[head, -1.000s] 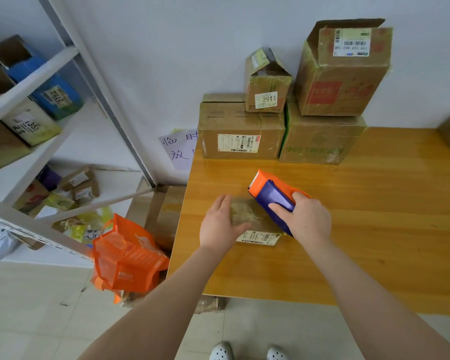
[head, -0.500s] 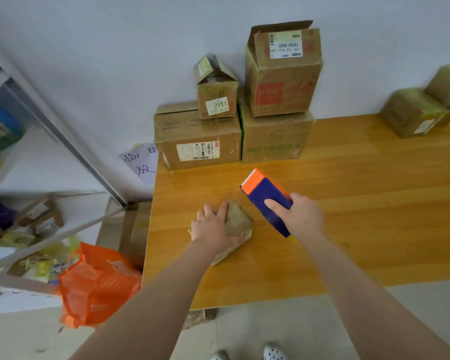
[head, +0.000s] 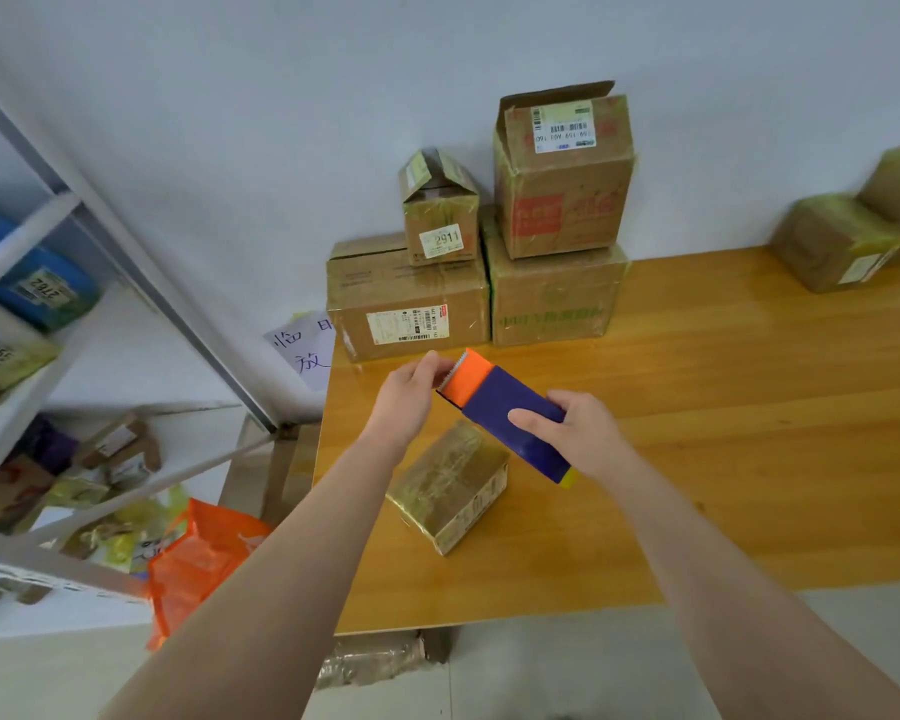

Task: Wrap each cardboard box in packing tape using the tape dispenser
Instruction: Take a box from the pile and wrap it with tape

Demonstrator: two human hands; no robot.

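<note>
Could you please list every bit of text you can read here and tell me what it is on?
"2911": white label on the small box.
"2782", upside down: label on the blue parcel on the shelf.
"临" and "放": handwritten paper on the wall.
Too small or blurred: the labels on the wide box and the tall box, and the green print on the lower box.

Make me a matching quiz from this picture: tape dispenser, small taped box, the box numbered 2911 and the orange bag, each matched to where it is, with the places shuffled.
Things:
1. tape dispenser
2. small taped box
3. box numbered 2911
4. orange bag

Places:
A. on top of the wide box by the wall
B. down left of the table, beside the shelves
C. gripped in the right hand, above the table
D. lying on the table, untouched

Pairs: 1-C, 2-D, 3-A, 4-B
</note>
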